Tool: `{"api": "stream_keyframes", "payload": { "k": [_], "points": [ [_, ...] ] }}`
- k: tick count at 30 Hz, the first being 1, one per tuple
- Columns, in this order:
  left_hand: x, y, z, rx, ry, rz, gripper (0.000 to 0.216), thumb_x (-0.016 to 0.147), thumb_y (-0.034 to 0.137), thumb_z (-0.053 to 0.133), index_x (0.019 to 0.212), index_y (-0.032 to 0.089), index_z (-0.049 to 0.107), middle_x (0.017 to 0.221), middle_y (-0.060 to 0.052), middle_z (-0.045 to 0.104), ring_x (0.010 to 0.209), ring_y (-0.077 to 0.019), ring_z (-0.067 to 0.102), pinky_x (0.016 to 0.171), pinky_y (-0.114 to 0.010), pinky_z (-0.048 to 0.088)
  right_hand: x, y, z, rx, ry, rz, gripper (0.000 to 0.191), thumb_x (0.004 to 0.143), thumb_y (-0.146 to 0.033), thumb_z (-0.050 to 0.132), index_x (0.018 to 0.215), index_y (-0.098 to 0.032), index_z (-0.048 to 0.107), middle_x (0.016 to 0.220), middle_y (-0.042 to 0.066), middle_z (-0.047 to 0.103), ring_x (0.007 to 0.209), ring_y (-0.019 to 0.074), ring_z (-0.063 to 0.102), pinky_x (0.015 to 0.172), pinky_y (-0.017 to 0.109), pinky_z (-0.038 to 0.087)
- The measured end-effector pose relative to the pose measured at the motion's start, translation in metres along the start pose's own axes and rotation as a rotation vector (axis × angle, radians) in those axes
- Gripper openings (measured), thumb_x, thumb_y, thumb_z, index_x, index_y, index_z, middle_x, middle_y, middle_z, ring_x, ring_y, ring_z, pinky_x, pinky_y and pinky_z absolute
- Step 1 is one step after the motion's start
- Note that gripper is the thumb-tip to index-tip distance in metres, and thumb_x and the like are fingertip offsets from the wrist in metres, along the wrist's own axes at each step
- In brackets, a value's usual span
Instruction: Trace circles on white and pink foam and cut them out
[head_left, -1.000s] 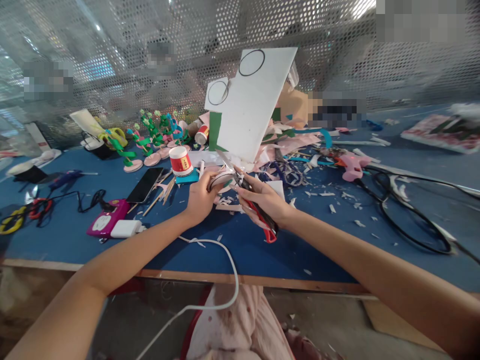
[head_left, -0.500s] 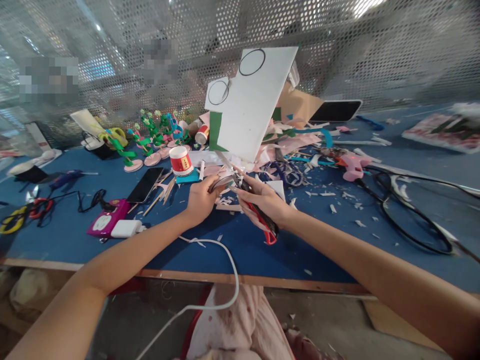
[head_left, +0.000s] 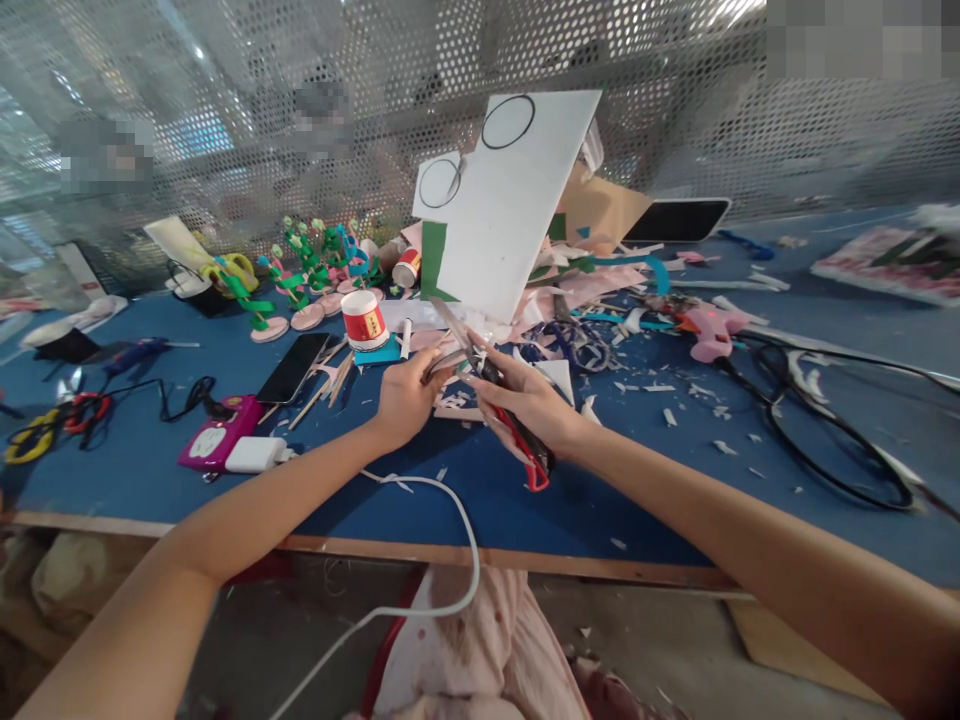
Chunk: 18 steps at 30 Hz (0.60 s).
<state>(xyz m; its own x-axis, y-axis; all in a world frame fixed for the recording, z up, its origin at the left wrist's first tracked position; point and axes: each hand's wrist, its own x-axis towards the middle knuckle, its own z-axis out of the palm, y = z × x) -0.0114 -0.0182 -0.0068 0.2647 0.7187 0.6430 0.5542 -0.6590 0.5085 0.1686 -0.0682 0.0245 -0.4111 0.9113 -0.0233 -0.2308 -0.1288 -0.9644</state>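
Observation:
My right hand (head_left: 529, 400) is closed around red-and-black-handled scissors (head_left: 517, 432), whose blades point up and left toward the other hand. My left hand (head_left: 405, 395) pinches a small round white piece with a dark rim (head_left: 444, 362), held right at the scissor blades. Both hands hover just above the blue table (head_left: 495, 490). Behind them a large white sheet (head_left: 510, 215) with drawn black circles leans upright. White paper scraps (head_left: 457, 405) lie under the hands.
A red-labelled white jar (head_left: 364, 320), a black phone (head_left: 292, 367), a pink device with white charger (head_left: 217, 445), a white cable (head_left: 450, 540), pink glue gun (head_left: 709, 333), black cable loops (head_left: 825, 440) and green-and-pink craft flowers (head_left: 300, 275) crowd the table. Perforated metal screen behind.
The hands have stayed together with the scissors at the small piece; the piece has turned slightly in my left fingers. The view has shifted a little.

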Motion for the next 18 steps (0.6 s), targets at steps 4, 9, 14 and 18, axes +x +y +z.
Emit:
{"api": "stream_keyframes", "payload": {
  "k": [4, 9, 14, 18],
  "points": [
    [0.0044, -0.0034, 0.0023, -0.086, 0.088, -0.088, 0.034, 0.087, 0.049, 0.060, 0.072, 0.019, 0.055, 0.052, 0.007, 0.037, 0.047, -0.0087, 0.036, 0.047, -0.022, 0.030, 0.0015, -0.0013, -0.0003, 0.078, 0.072, -0.016, 0.086, 0.087, -0.023, 0.057, 0.160, -0.024, 0.012, 0.048, -0.011, 0.047, 0.027, 0.0081, 0.037, 0.022, 0.017, 0.034],
    [0.0059, -0.0060, 0.0024, -0.123, 0.123, -0.117, 0.036, 0.085, 0.050, 0.062, 0.070, 0.019, 0.050, 0.053, 0.008, 0.034, 0.048, -0.0079, 0.032, 0.047, -0.022, 0.027, 0.0008, -0.0012, 0.0005, 0.080, 0.042, 0.028, 0.086, 0.086, -0.022, 0.058, 0.160, -0.022, 0.014, 0.047, -0.011, 0.047, 0.027, 0.0086, 0.038, 0.022, 0.017, 0.034],
    [0.0062, -0.0032, -0.0004, -0.149, 0.104, -0.068, 0.038, 0.086, 0.052, 0.060, 0.069, 0.019, 0.051, 0.054, 0.007, 0.033, 0.048, -0.0078, 0.029, 0.046, -0.022, 0.025, 0.0004, 0.0016, -0.0001, 0.080, 0.029, 0.028, 0.085, 0.087, -0.020, 0.056, 0.160, -0.021, 0.012, 0.047, -0.011, 0.048, 0.027, 0.0092, 0.039, 0.022, 0.018, 0.036],
    [0.0057, -0.0015, -0.0020, -0.140, 0.074, -0.035, 0.039, 0.088, 0.053, 0.056, 0.070, 0.018, 0.053, 0.053, 0.007, 0.032, 0.048, -0.0080, 0.028, 0.046, -0.022, 0.024, 0.0007, 0.0032, -0.0021, 0.074, 0.017, 0.026, 0.086, 0.087, -0.021, 0.057, 0.160, -0.022, 0.012, 0.047, -0.011, 0.049, 0.028, 0.0090, 0.040, 0.023, 0.017, 0.036]
  ]
}}
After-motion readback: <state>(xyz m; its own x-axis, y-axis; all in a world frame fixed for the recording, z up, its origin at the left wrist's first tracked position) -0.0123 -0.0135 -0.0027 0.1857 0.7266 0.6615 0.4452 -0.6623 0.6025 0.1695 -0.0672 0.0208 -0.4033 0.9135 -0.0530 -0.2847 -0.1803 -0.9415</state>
